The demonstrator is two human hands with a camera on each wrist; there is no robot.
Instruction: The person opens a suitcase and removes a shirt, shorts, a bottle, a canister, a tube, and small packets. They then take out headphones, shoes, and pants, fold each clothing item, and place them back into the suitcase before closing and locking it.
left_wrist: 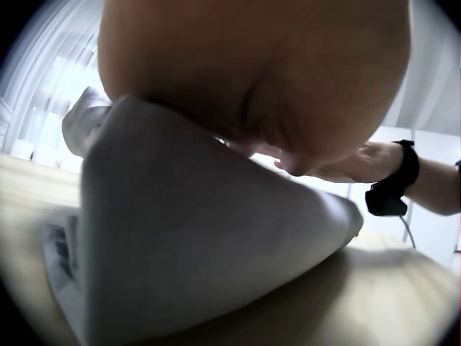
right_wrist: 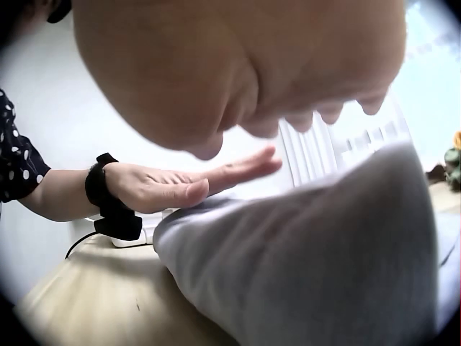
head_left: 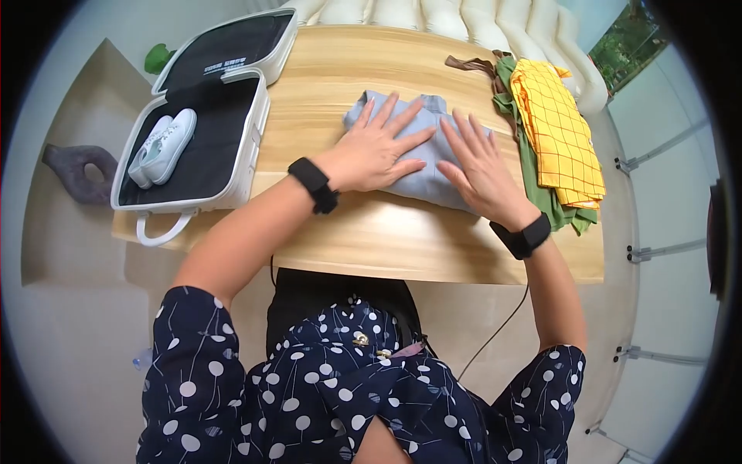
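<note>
A folded light blue-grey garment (head_left: 421, 183) lies on the wooden table in the head view. The left hand (head_left: 375, 151) rests on its left part, palm down with fingers spread. On its right part lies the right hand (head_left: 488, 172), its fingers also spread and straight. The left wrist view shows the rolled-looking near edge of the garment (left_wrist: 187, 223) below the left palm (left_wrist: 259, 79). In the right wrist view, the cloth (right_wrist: 310, 252) bulges under the right palm (right_wrist: 238, 65), and the left hand (right_wrist: 173, 186) touches its far end.
An open white suitcase (head_left: 251, 147) with a pair of white shoes (head_left: 171, 147) stands at the table's left. On the right, a folded yellow checked cloth (head_left: 555, 127) lies over green cloth (head_left: 533, 174), beside a brown strap (head_left: 469, 64). A pale cushioned seat (head_left: 402, 14) is behind the table.
</note>
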